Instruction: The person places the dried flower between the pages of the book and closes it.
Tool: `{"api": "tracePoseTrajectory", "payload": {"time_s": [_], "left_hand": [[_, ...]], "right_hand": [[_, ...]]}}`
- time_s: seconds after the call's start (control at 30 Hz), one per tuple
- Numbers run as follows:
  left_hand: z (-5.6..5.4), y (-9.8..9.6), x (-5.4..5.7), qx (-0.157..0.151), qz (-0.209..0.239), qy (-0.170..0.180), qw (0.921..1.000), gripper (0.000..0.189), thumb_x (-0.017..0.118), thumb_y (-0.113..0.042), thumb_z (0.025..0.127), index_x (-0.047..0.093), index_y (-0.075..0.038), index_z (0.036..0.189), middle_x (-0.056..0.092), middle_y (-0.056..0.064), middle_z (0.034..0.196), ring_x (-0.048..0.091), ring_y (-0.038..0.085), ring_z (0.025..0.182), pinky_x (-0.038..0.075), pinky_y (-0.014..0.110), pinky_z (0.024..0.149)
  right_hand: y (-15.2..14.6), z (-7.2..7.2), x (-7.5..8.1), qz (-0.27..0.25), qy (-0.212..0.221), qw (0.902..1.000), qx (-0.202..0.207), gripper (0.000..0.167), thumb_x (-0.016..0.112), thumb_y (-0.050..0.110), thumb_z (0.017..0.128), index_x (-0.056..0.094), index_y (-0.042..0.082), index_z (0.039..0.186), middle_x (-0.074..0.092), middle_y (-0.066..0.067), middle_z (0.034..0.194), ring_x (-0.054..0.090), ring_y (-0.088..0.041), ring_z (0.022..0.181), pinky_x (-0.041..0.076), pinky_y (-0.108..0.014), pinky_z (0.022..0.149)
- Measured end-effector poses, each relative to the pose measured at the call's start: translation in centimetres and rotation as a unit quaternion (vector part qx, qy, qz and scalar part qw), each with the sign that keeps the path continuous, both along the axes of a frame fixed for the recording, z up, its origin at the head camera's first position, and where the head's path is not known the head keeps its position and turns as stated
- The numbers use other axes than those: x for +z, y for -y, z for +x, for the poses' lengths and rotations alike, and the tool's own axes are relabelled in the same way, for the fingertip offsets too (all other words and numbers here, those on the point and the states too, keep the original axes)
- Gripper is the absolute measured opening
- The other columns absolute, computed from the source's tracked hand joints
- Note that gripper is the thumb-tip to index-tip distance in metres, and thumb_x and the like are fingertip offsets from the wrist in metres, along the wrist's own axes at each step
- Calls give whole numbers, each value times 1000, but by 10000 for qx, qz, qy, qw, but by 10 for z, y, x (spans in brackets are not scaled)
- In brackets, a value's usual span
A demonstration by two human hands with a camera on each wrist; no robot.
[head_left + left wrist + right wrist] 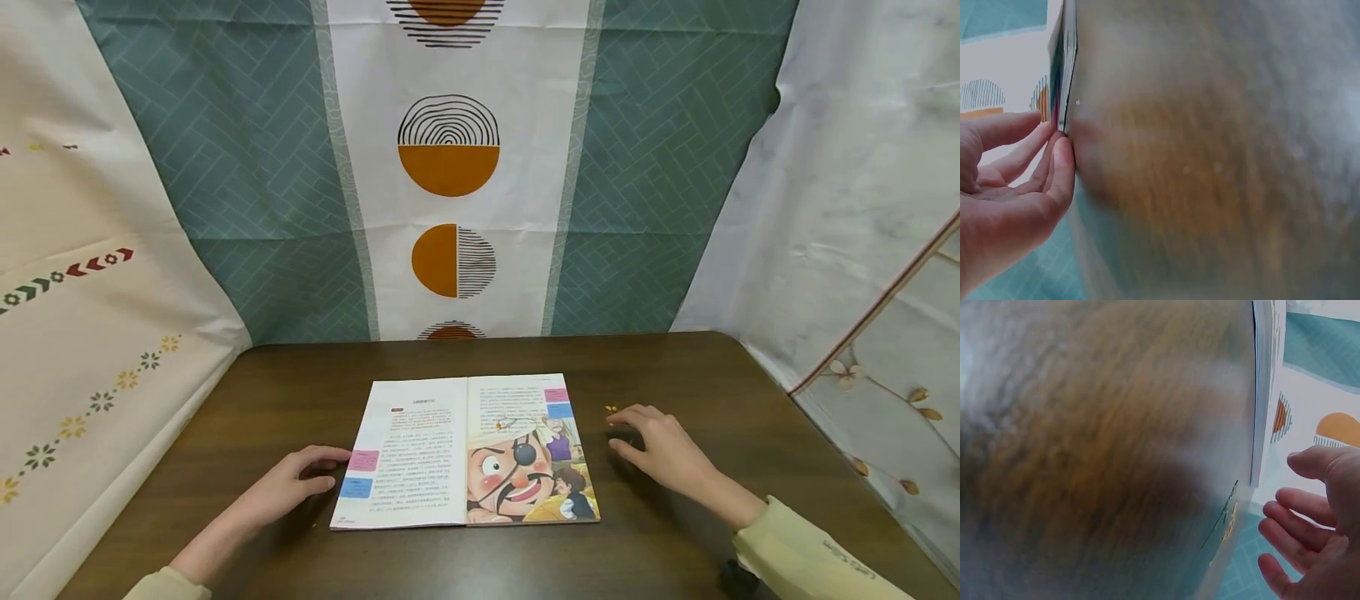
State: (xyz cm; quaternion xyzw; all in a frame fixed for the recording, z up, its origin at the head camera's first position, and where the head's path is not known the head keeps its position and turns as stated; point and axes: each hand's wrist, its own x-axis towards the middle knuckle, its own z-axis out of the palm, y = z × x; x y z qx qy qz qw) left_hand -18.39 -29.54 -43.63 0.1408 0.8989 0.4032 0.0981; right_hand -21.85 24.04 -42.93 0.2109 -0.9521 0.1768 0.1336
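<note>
An open book [420, 458] lies flat on the table, with text on the left page and a cartoon of an eye-patched face on the right page. My left hand [292, 483] rests at the book's left edge, its fingers loosely bent and the fingertips at the page edge [1067, 69]. To the right of the book, my right hand [663, 446] is apart from it, fingers relaxed and holding nothing. By its fingertips lies a small gold-coloured thing [611, 408]. The right wrist view shows it as a thin, sprig-like gold piece [1229, 531]; its kind is unclear.
The dark brown table [495, 567] reaches back to a hanging green and white cloth [450, 208]. A cream cloth [90, 350] hangs at the left, a marbled white one [847, 275] at the right. A dark object [738, 577] shows by the right sleeve.
</note>
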Motion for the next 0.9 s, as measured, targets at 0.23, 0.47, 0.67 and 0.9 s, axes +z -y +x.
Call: {"api": "tracePoseTrajectory", "payload": {"time_s": [0.23, 0.47, 0.67, 0.9], "left_hand": [[-4, -1, -3, 118, 1117, 960, 9890, 48, 60, -20, 98, 48, 5, 138, 64, 19, 124, 64, 11, 104, 52, 19, 84], [-4, -5, -3, 211, 2177, 1465, 9647, 61, 55, -23, 101, 34, 14, 145, 67, 14, 126, 67, 5, 105, 53, 21, 91], [-8, -16, 9, -133, 2790, 1896, 9413, 57, 43, -25, 106, 32, 16, 145, 70, -5, 116, 66, 4, 105, 54, 24, 90], [-8, -39, 18, -547, 3015, 1687, 9368, 52, 38, -25, 108, 38, 14, 142, 70, -12, 110, 66, 5, 101, 54, 24, 89]], "right_hand": [[-2, 0, 2, -2, -44, 10000, -1, 28, 75, 21, 87, 71, 8, 112, 71, -6, 112, 68, -27, 100, 50, -55, 85], [-7, -2, 4, -88, 95, 9998, -169, 30, 73, 21, 89, 69, 9, 117, 70, -7, 116, 66, -31, 105, 46, -60, 90], [-14, -1, 5, -119, 182, 9995, -228, 31, 71, 19, 91, 68, 6, 119, 69, -10, 119, 65, -35, 111, 47, -59, 92], [-20, 0, 7, -148, 202, 9993, -261, 29, 70, 18, 92, 68, 7, 119, 69, -10, 118, 64, -36, 111, 46, -61, 92]]}}
